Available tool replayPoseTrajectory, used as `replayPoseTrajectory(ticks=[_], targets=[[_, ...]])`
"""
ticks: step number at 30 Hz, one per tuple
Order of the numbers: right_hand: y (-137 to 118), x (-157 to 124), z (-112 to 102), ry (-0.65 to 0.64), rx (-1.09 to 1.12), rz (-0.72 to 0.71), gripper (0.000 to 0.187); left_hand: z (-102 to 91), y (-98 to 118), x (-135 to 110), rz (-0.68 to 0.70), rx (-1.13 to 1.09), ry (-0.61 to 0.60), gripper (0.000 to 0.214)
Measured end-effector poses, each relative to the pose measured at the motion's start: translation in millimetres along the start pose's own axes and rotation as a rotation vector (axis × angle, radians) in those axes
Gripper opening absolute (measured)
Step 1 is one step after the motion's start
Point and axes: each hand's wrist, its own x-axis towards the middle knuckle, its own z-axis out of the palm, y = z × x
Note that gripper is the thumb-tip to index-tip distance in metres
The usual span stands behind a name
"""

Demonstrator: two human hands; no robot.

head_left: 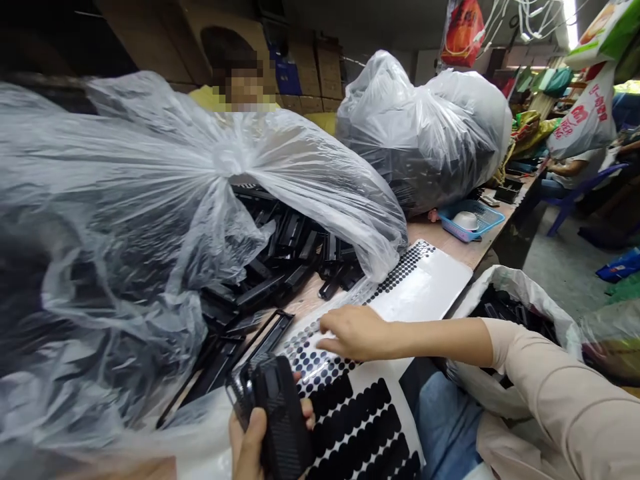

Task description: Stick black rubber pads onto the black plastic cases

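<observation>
My left hand (250, 443), at the bottom middle, is closed around a black plastic case (283, 413) with a ribbed, textured face. Pressed against its left side is a glossy dark piece; whether it is part of the case I cannot tell. My right hand (357, 333) hovers over or touches a sheet of round dark stickers (313, 367), its fingers bent and a gap showing between thumb and forefinger. No object is visible in that hand. Nearer to me lies a white sheet with rows of joined black dots (357, 427).
Black plastic parts (280, 267) are heaped under a large clear plastic bag (200, 160). Another stuffed bag (425, 133) and a blue basket (470, 220) stand farther along the table. An open sack of dark parts (520, 280) is at my right. A person (235, 80) sits opposite.
</observation>
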Motion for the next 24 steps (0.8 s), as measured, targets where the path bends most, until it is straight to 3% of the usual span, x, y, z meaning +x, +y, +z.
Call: replayPoseTrajectory(ticks=[4,11,24], targets=[[23,-13,15,-0.061,-0.100,0.013,0.005,7.2,-4,-11,-0.023,-0.099,0.037,0.071],[54,-12,18,-0.064,-0.108,0.012,0.014,15.0,-18,-21,0.025,-0.220,-0.045,0.064],[17,1,20,-0.207,-0.093,-0.075,0.010,13.3,-23,-26,0.055,-0.256,-0.120,0.053]])
